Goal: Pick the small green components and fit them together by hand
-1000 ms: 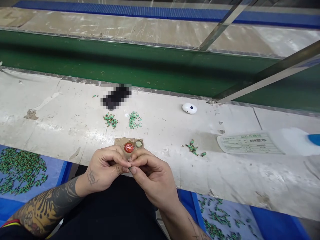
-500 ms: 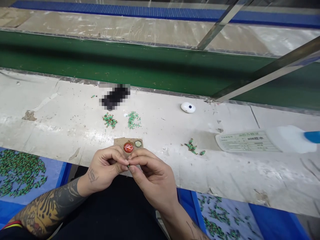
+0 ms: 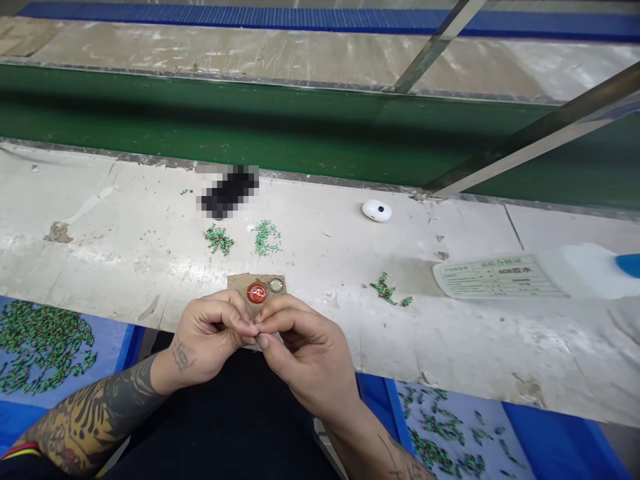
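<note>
My left hand [image 3: 213, 340] and my right hand [image 3: 305, 350] meet fingertip to fingertip at the table's near edge, both closed in a pinch. Between the fingertips is a small green piece, now hidden by the fingers. Just beyond them lies a brown cardboard piece [image 3: 240, 281] bearing a cap-like dish of red, glossy stuff [image 3: 257, 293] and a smaller round cap with pale contents [image 3: 276, 285]. Farther back sit a pile of green and brown pieces [image 3: 219, 240] and a pile of tiny green parts [image 3: 267, 238].
A translucent bottle [image 3: 500, 277] with a blue cap lies on its side at right. Nearby are a few green pieces [image 3: 385, 288] and a white oval case [image 3: 377, 211]. Blue trays with green pieces [image 3: 45, 343] flank my lap. A metal post [image 3: 540, 133] rises at back right.
My fingertips have closed together slightly, covering the bit of green that showed between them. The view has shifted a little; the things on the table stay put.
</note>
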Demonstrator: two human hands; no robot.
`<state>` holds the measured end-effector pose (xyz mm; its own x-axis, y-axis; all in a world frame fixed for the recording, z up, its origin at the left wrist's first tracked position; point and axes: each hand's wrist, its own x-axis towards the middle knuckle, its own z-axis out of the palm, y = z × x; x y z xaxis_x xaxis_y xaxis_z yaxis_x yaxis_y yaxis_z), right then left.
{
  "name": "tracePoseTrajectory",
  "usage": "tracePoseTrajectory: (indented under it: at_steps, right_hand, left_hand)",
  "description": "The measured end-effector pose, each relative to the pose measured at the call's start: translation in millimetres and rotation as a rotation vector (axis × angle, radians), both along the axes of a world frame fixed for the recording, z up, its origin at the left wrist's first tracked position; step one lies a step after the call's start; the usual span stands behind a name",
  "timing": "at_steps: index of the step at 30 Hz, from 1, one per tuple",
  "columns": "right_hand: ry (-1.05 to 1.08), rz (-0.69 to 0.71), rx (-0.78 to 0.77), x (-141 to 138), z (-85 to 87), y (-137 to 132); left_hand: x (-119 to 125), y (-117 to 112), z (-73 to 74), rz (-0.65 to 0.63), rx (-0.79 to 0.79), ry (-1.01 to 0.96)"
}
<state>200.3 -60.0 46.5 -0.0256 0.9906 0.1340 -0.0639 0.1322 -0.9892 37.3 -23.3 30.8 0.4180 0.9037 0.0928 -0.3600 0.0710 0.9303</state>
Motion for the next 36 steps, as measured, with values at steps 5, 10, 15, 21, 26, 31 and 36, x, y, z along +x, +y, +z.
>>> tracePoseTrajectory:
  at_steps: [5, 10, 15, 21, 26, 31, 36]
  right_hand:
    - [0.039, -0.008, -0.069, -0.3, 1.8, 0.7]
    - [0.048, -0.013, -0.087, -0.8, 2.3, 4.6]
    - [0.076, -0.010, -0.097, -1.7, -0.2, 9.1]
    - [0.070, -0.020, -0.129, -1.1, 0.4, 8.9]
    - [0.021, -0.028, -0.099, 0.3, 0.2, 8.0]
    - [-0.045, -0.055, -0.031, -0.3, -1.3, 7.8]
    - [0.016, -0.056, -0.028, -2.4, -5.3, 7.5]
  left_hand:
    - [-0.4, -0.2, 0.9, -0.002, 0.027, 0.028]
    - [1.3, 4.9, -2.6, 0.008, 0.058, 0.028]
    - [5.6, 10.3, -5.4, 0.000, -0.119, -0.013]
    - [8.0, 7.9, -7.1, 0.003, -0.299, -0.023]
    - [10.1, 8.5, -2.4, 0.060, -0.232, 0.049]
    - [8.6, 11.1, -0.9, 0.125, -0.037, 0.161]
    - [6.4, 12.0, -2.0, 0.143, 0.030, 0.182]
